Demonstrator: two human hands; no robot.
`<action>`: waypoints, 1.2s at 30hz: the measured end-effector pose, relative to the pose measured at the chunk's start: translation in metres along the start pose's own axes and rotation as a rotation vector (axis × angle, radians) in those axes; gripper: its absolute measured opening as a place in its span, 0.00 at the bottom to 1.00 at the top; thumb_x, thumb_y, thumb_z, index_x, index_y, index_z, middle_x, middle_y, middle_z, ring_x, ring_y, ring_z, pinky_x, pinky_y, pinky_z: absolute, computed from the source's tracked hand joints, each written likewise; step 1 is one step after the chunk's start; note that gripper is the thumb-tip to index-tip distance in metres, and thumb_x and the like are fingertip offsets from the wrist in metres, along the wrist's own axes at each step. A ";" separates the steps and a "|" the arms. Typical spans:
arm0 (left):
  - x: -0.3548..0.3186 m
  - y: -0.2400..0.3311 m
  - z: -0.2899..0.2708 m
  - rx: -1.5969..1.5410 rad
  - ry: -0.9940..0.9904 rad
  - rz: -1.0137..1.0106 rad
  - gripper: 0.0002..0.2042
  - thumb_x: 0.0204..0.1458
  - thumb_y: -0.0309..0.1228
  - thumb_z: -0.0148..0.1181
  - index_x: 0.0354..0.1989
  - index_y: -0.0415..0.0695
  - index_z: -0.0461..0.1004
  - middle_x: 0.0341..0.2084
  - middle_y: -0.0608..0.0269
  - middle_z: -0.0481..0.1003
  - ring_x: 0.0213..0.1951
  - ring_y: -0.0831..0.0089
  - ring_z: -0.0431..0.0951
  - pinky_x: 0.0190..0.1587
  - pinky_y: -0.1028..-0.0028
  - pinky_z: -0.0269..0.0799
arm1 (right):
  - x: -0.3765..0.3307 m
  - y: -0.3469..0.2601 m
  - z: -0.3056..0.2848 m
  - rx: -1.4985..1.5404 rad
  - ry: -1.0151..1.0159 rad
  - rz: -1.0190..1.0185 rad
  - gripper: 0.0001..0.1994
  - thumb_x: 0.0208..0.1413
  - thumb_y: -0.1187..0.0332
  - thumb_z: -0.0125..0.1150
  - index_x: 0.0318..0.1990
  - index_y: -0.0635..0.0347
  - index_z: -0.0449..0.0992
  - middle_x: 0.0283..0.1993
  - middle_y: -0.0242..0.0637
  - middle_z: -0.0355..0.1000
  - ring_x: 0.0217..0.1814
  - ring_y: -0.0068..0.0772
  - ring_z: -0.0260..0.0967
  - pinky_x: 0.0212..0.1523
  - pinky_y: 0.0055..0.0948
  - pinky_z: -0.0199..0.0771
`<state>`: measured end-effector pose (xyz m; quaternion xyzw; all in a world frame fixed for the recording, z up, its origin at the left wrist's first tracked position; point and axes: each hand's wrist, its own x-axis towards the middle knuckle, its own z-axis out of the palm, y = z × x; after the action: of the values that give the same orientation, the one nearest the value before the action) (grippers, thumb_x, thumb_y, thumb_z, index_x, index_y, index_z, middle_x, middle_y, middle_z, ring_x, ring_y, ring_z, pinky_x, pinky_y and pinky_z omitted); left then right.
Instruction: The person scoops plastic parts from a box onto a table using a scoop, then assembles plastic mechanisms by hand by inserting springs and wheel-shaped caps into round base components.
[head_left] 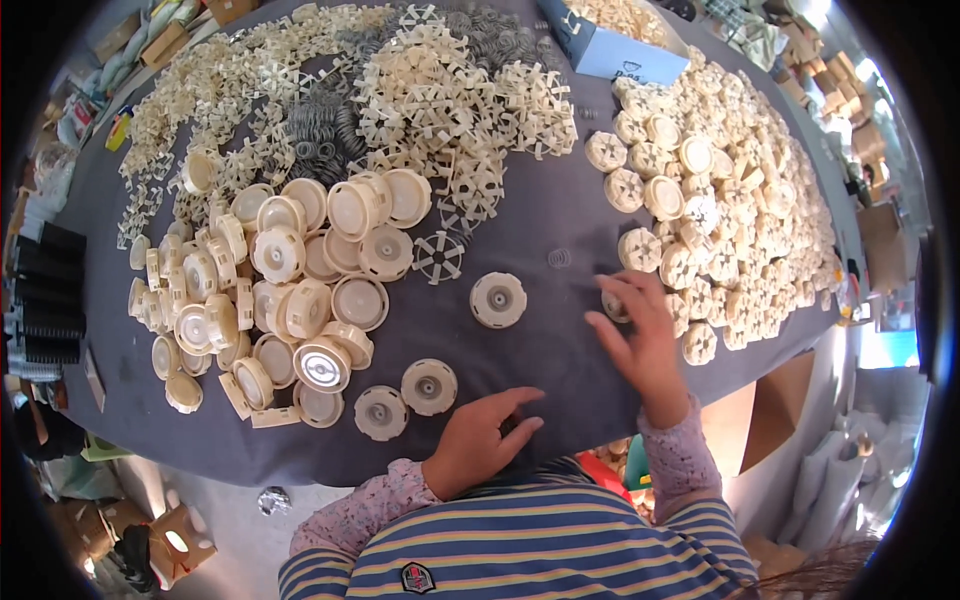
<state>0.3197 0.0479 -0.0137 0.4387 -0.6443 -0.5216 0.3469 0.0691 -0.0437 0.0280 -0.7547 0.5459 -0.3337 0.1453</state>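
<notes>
My right hand (645, 335) is at the near left edge of the pile of assembled cream round pieces (745, 215). Its thumb and fingers are spread around one round piece (613, 307), which they partly cover; no firm grip on it shows. Near the table's front edge, my left hand (483, 440) has thumb and forefinger apart, with nothing between them. Three round cream caps lie hollow side up: one cap (498, 300) in the middle, another cap (429, 386) and a third cap (381, 412) left of my left hand. A thin coil spring (559, 258) lies beyond the middle cap.
A heap of round caps (290, 270) covers the left. Farther back are star-shaped cream parts (450, 110) and grey coil springs (325, 130). One star-shaped part (438, 257) lies beside the caps. A blue box (625, 45) with cream parts stands at the back, on the dark tablecloth (250, 455).
</notes>
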 end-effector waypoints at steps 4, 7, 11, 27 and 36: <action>0.017 0.001 -0.001 -0.259 -0.025 -0.134 0.16 0.63 0.30 0.67 0.58 0.42 0.80 0.31 0.65 0.80 0.30 0.79 0.80 0.34 0.74 0.75 | 0.056 -0.017 0.046 0.090 -0.148 -0.145 0.17 0.56 0.68 0.76 0.52 0.58 0.82 0.53 0.44 0.75 0.51 0.48 0.78 0.45 0.39 0.81; 0.026 0.000 -0.008 -0.464 -0.210 -0.333 0.14 0.65 0.29 0.66 0.57 0.41 0.80 0.31 0.69 0.79 0.29 0.84 0.76 0.32 0.78 0.73 | 0.095 -0.052 0.087 0.119 -0.391 0.072 0.17 0.56 0.70 0.74 0.53 0.58 0.81 0.52 0.42 0.75 0.47 0.40 0.79 0.46 0.34 0.80; 0.026 -0.010 -0.004 -0.505 -0.276 -0.251 0.13 0.64 0.30 0.66 0.55 0.41 0.80 0.30 0.69 0.78 0.26 0.85 0.75 0.30 0.79 0.72 | 0.111 -0.050 0.126 0.064 -0.256 -0.204 0.12 0.54 0.70 0.74 0.45 0.58 0.81 0.49 0.39 0.76 0.42 0.40 0.78 0.44 0.36 0.80; 0.076 0.021 -0.055 0.620 0.236 -0.008 0.31 0.50 0.36 0.78 0.61 0.39 0.73 0.38 0.49 0.80 0.39 0.49 0.83 0.41 0.58 0.79 | -0.019 -0.011 0.007 0.140 -0.363 -0.125 0.33 0.43 0.65 0.84 0.59 0.59 0.75 0.61 0.45 0.72 0.55 0.51 0.76 0.51 0.38 0.79; 0.063 0.026 -0.029 0.714 -0.056 -0.131 0.36 0.50 0.36 0.77 0.66 0.37 0.68 0.41 0.48 0.80 0.41 0.49 0.84 0.42 0.58 0.81 | -0.049 0.007 -0.016 0.171 -0.341 0.169 0.31 0.48 0.70 0.80 0.62 0.58 0.77 0.55 0.41 0.72 0.37 0.32 0.71 0.39 0.30 0.76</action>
<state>0.3171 -0.0190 0.0169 0.5579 -0.7657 -0.2968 0.1199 0.0448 0.0014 0.0189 -0.7366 0.5447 -0.2328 0.3264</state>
